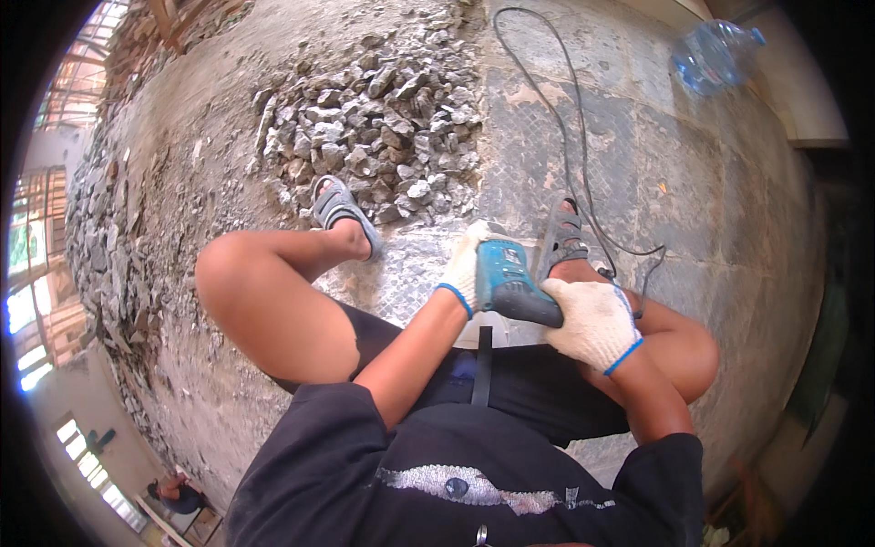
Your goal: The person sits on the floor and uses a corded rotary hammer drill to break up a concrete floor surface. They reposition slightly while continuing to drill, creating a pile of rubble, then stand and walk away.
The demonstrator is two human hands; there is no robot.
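My gloved left hand (463,262) is closed round the front part of a teal and black corded power tool (510,278), held between my knees. The tool's front end is hidden by this hand and glove, so its exact kind does not show. At the rear, my gloved right hand (591,321) wraps the black handle. Both gloves are white knit with blue cuffs. A dark cord (567,118) loops over the floor beyond my right foot and comes back near the right hand.
Broken stones (392,123) lie piled beyond my left sandal (342,208). Worn grey paving (620,137) covers the right side. A large clear plastic bottle (715,59) lies at the far right. More rubble (96,237) lines the left. A person (175,492) is at the lower left.
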